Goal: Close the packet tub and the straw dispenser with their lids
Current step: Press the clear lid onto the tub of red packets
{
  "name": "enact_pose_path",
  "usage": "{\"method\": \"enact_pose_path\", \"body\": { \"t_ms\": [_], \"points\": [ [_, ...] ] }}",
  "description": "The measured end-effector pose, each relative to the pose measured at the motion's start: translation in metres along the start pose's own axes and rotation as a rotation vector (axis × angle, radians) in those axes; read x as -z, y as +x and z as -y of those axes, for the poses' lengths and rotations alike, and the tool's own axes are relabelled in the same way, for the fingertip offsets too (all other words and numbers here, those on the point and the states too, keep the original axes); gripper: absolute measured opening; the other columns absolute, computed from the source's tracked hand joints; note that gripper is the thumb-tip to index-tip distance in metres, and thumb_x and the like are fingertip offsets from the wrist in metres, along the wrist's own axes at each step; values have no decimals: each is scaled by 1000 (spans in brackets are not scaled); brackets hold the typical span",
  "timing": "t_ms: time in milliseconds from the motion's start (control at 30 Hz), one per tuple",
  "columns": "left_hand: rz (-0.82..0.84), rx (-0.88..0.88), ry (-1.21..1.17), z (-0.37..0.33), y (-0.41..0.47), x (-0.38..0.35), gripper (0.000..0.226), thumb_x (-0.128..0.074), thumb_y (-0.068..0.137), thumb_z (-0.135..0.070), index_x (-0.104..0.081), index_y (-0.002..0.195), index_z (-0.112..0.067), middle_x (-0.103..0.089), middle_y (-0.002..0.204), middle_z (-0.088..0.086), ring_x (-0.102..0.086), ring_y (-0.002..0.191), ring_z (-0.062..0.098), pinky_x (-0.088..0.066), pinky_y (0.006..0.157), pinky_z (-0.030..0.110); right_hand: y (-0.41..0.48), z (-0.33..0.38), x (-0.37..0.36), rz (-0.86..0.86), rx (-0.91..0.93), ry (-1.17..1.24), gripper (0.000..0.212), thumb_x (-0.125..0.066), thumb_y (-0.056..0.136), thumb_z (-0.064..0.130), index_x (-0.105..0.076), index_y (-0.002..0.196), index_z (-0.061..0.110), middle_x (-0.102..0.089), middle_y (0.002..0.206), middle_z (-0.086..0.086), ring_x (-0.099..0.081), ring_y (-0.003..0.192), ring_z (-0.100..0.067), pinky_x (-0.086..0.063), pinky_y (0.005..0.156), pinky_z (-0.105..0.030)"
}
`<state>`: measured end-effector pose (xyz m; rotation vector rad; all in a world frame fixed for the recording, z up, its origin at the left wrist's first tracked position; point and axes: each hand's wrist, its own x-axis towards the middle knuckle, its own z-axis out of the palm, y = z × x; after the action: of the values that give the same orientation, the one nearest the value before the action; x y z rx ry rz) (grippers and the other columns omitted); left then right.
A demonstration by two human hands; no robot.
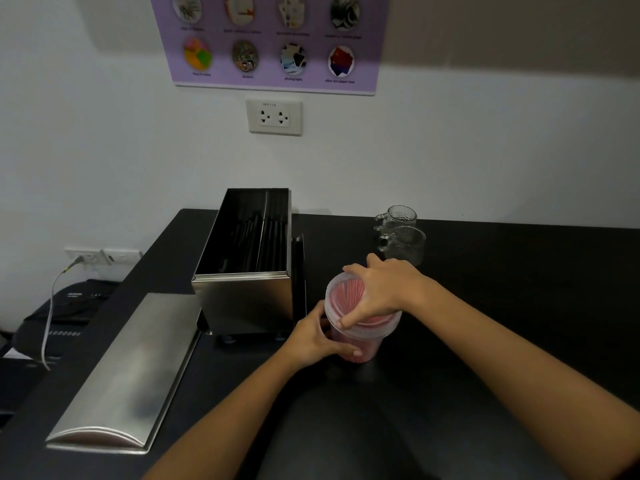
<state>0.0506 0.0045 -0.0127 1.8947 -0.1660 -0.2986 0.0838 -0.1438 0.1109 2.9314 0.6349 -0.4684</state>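
Observation:
A clear round packet tub (365,351) full of red packets stands on the black counter, centre right. My left hand (317,337) is wrapped around its side. My right hand (381,292) presses flat on the clear round lid (341,294) that sits on the tub's rim. To the left stands the steel straw dispenser (242,296), open at the top, with dark straws inside. Its long curved steel lid (124,375) lies flat on the counter at the front left, apart from the dispenser.
Two glass mugs (401,233) stand behind the tub near the wall. A flat dark holder leans at the dispenser's right side. The black counter's (519,306) left edge drops to a dark machine with a grey cable (52,306). A wall socket sits above.

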Motion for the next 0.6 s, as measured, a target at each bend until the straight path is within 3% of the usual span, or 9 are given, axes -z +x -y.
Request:
{"method": "enact_pose_path", "body": {
  "t_ms": [167,300,400,467,533,600],
  "points": [
    [0,2,-25,1,-1,0,79,-87,53,-27,-38,109,-51,-55,121,-10,-49,119,9,-40,93,22,1,5,5,33,-52,8,106,-54,54,81,-24,140,26,-36,137,-14,-44,119,-37,-42,88,-43],
    [9,14,-38,2,-1,0,76,-87,52,-28,-39,104,-54,-55,117,-15,-49,117,5,-40,90,18,-2,8,7,78,-91,48,109,-55,53,81,-24,140,25,-33,140,-14,-40,123,-38,-41,91,-46],
    [23,17,-24,2,-1,0,76,-87,51,-31,-37,103,-57,-54,111,-23,-49,106,-5,-41,75,4,-4,1,16,206,-79,186,118,-67,52,71,-4,144,30,-3,153,-11,-19,137,-39,-32,104,-53],
    [19,23,-34,2,-1,0,77,-88,49,-32,-38,101,-59,-54,109,-24,-49,103,-8,-42,70,3,-5,-4,20,231,2,234,123,-76,52,59,4,143,33,12,154,-5,-6,141,-36,-25,108,-52],
    [2,26,-41,3,0,-1,78,-88,47,-32,-38,101,-59,-55,110,-22,-50,106,-4,-42,79,8,-5,-6,20,243,80,221,122,-80,53,51,2,143,35,9,155,-1,-3,141,-31,-24,110,-50],
    [-10,30,-39,4,1,-2,81,-89,46,-32,-38,104,-57,-54,112,-22,-49,111,0,-40,90,15,-3,-5,15,225,124,191,116,-80,56,46,-4,143,34,-9,151,-2,-12,138,-27,-28,109,-47]
  ]
}}
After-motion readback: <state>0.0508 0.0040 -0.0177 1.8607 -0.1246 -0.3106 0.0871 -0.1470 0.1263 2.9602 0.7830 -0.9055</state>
